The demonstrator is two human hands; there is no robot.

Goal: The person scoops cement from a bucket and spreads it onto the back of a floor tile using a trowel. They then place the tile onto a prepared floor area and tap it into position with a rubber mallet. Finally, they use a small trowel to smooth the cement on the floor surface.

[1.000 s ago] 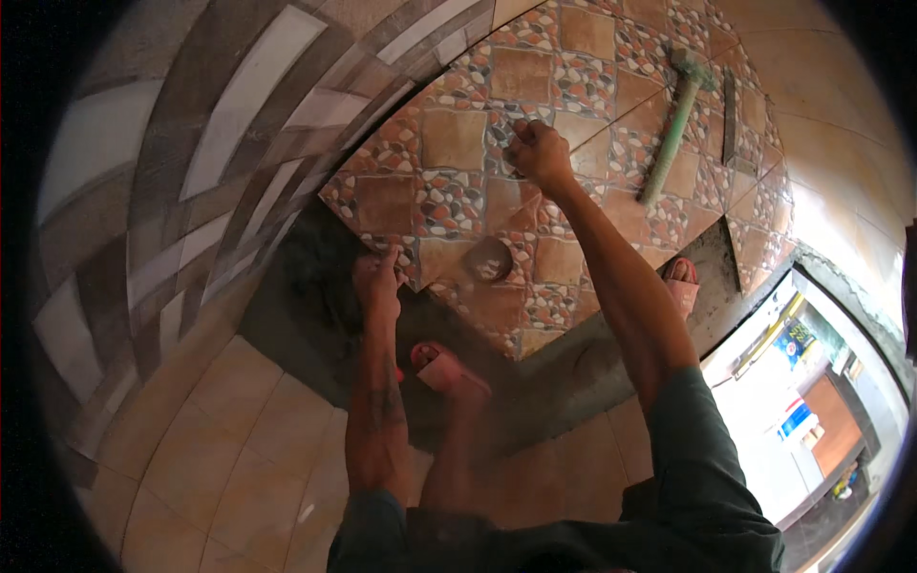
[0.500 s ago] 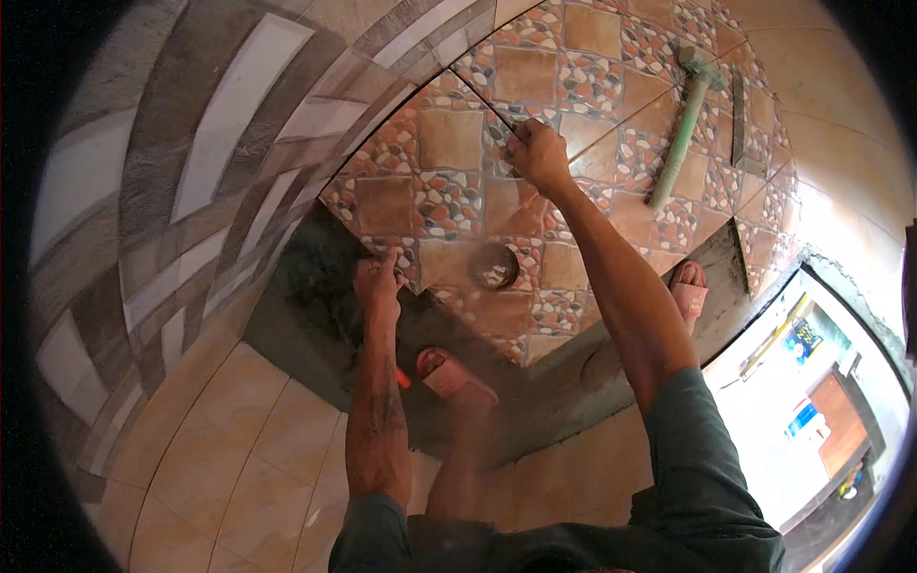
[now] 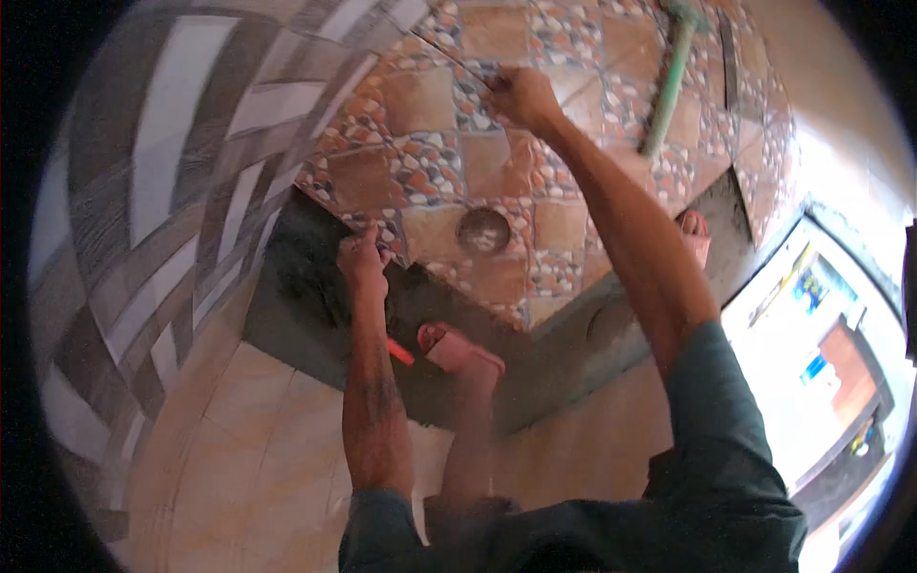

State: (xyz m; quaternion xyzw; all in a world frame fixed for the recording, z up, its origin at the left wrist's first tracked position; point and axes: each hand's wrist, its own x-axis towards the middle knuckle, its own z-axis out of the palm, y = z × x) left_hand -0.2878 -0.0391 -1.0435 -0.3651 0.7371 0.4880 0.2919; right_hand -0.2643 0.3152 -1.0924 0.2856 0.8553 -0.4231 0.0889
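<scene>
Stretching: right hand (image 3: 521, 95) fist-closed on a thin line (image 3: 449, 59) across the patterned tiles (image 3: 430, 162).
Left hand (image 3: 361, 260): pinched at the tile edge; contents unclear.
Next: likely sighting alignment.

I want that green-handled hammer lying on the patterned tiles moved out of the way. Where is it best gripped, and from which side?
Probably grip the hammer around the middle of its long green handle, coming down from above. It lies flat on the patterned tile floor with bare tile on both sides of the handle. The head end sits at the picture's top edge and is harder to see. The right hand is nearest.
</scene>
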